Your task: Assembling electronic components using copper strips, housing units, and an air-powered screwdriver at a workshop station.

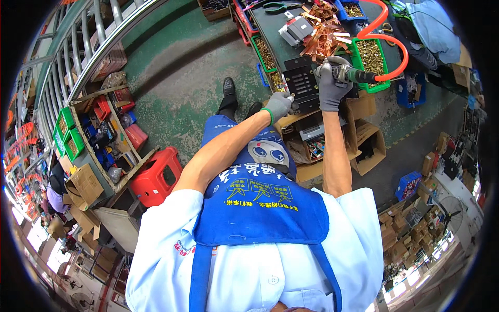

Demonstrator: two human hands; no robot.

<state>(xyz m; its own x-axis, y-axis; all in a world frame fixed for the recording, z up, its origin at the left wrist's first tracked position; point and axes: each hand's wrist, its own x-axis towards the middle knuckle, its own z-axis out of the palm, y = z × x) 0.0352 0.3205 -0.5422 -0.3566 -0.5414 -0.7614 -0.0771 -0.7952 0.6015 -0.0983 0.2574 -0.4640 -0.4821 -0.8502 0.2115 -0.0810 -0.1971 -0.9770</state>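
Observation:
In a grey glove, my right hand (332,89) is closed around an air screwdriver (360,76) with a dark green-black grip. An orange hose (401,60) curls away from its end; the tool's tip cannot be made out. Below the tool lies a black slotted metal panel (303,83) on the workbench. My left hand (279,105), gloved in grey with a green cuff, is closed at the panel's near left corner and appears to pinch its edge.
Beyond the panel stand a grey breaker-like block (297,31) and a heap of copper strips (325,34). Green bins (384,60) of brass parts flank the work. Pliers (280,7) lie farther back. Cardboard boxes (370,148) sit below; a red stool (156,177) stands left.

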